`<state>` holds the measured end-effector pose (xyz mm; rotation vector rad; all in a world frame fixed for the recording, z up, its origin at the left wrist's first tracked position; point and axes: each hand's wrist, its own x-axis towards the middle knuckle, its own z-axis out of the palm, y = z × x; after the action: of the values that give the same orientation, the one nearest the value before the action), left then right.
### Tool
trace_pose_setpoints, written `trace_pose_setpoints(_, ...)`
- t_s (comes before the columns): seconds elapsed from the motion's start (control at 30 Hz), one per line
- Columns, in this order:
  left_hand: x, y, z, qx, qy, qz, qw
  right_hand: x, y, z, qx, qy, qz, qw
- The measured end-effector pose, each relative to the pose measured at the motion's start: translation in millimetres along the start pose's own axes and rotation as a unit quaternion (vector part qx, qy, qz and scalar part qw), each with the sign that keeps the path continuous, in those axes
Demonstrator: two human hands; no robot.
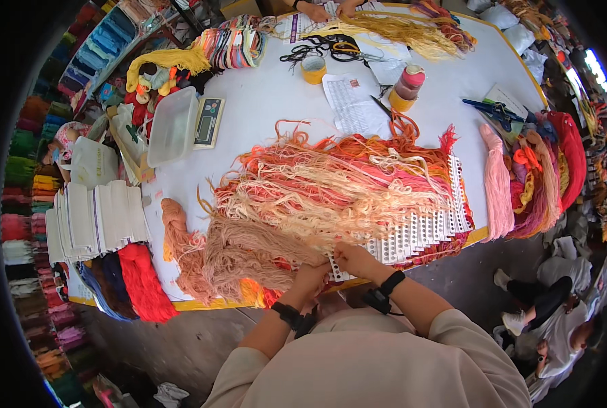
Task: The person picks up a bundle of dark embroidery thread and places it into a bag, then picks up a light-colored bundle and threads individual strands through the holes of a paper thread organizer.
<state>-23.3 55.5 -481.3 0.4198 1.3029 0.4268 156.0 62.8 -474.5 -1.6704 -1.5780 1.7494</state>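
At the near edge of the table, my left hand (312,277) is closed at the edge of a white punched card (337,270). My right hand (355,260) is close beside it, fingers pinched together by the cream yarn (331,214); what they pinch is too small to make out. The cream, peach and orange strands lie in a wide heap across overlapping white punched cards (416,234), whose rows of holes show along the right. Brownish-beige yarn (245,258) is piled against my left hand.
Left are a clear plastic tub (174,129), a scale (209,122), stacked white cards (96,221) and a red skein (142,280). Beyond the heap stand a thread cone (408,87) and tape roll (313,69). Pink skeins (498,183) lie right. Another person's hands (327,9) are opposite.
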Motion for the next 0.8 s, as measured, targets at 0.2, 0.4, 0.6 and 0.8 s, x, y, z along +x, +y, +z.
trace_pose_setpoints(0.2, 8.3, 1.1, -3.2, 0.041, -0.016, -0.010, 0.999, 7.9, 9.9, 11.0, -0.069, 0.045, -0.072, 0.994)
trace_pose_setpoints(0.4, -16.2, 25.5, -24.0, 0.095, 0.016, 0.000, 0.995, 6.6, 10.8, 5.2, -0.012, 0.014, -0.042, 0.999)
trace_pose_setpoints(0.6, -32.2, 30.7, -26.5, -0.228, -0.181, -0.104, 0.951, 7.3, 14.8, 1.7, 0.021, -0.011, -0.020, 1.000)
trace_pose_setpoints(0.8, -31.1, 32.3, -8.9, -0.159, -0.161, -0.086, 0.970, 7.0, 12.4, 2.8, 0.113, -0.025, 0.005, 0.993)
